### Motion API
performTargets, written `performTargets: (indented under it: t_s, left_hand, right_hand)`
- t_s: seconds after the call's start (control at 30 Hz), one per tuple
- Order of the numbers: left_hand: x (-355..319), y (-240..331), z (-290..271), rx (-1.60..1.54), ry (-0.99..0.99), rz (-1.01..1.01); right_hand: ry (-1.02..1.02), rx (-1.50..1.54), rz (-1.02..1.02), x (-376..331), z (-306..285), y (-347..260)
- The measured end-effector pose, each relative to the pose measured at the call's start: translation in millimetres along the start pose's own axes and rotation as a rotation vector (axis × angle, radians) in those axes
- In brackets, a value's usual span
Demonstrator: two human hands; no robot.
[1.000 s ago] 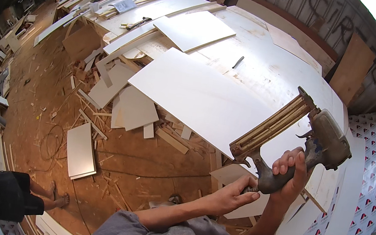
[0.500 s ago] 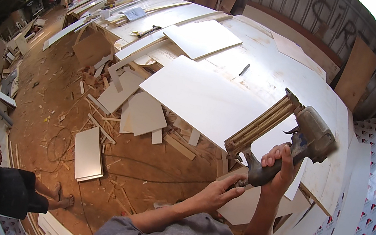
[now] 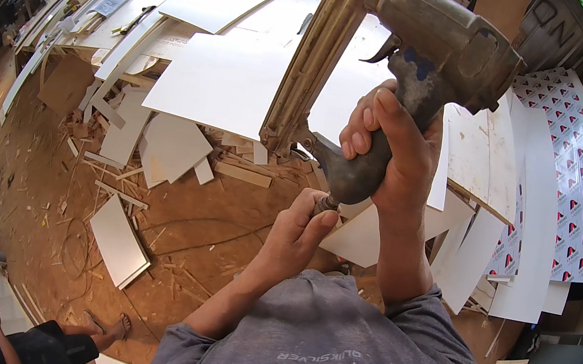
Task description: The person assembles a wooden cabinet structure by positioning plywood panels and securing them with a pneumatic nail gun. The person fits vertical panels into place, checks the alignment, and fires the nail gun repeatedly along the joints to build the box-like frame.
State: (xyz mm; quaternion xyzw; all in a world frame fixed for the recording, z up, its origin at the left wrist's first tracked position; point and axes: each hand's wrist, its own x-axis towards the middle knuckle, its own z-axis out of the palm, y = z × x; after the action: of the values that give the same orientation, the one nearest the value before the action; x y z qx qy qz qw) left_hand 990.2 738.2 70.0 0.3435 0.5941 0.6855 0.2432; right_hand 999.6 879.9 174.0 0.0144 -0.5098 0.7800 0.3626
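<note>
lifted much closer since before, nail gun point(image 3: 406, 71) sits above white board point(image 3: 223, 81). right hand point(image 3: 387, 147) wraps its grip; left hand point(image 3: 299, 232) pinches the base fitting. looks heavy, rigid; hold by handle.

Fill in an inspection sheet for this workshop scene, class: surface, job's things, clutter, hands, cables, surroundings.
Surface: sawdust-covered floor.
Job's things: worn nail gun, long magazine, held raised.
Clutter: white panels, wood offcuts, loose board.
Hands: right hand grips the handle; left hand pinches the fitting at its base.
Cables: thin cord looped on the floor.
Surroundings: patterned sheets at right; another person's foot at lower left.
</note>
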Motion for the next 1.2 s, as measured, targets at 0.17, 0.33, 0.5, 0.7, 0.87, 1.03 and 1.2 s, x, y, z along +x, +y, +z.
performTargets:
  t_s: [0.17,0.33,0.5,0.7,0.87,1.03,1.2]
  left_hand:
    - [3.8,12.7,4.3,-0.089,-0.014,0.025]
    - [5.0,17.3,9.1,-0.254,-0.058,-0.050]
    - [6.7,17.1,7.2,-0.481,-0.127,-0.133]
    - [8.2,16.1,12.1,-0.697,-0.135,-0.217]
    - [20.8,5.8,27.5,-0.467,0.005,-0.196]
    - [30.8,-7.1,31.6,0.019,0.076,0.013]
    - [35.9,-24.7,40.8,0.011,-0.075,-0.192]
  right_hand:
    - [-0.084,-0.071,0.007,8.4,12.7,-14.0]
    - [-0.110,-0.140,0.055,13.6,18.2,-17.4]
    - [-0.079,-0.096,0.145,17.0,19.1,-9.0]
    - [-0.071,-0.074,0.208,20.7,8.8,-0.7]
    - [-0.009,-0.004,0.241,25.6,-6.0,4.0]
    - [0.113,-0.057,0.171,14.4,-22.1,5.7]
    - [0.146,-0.090,0.159,3.8,-56.4,11.1]
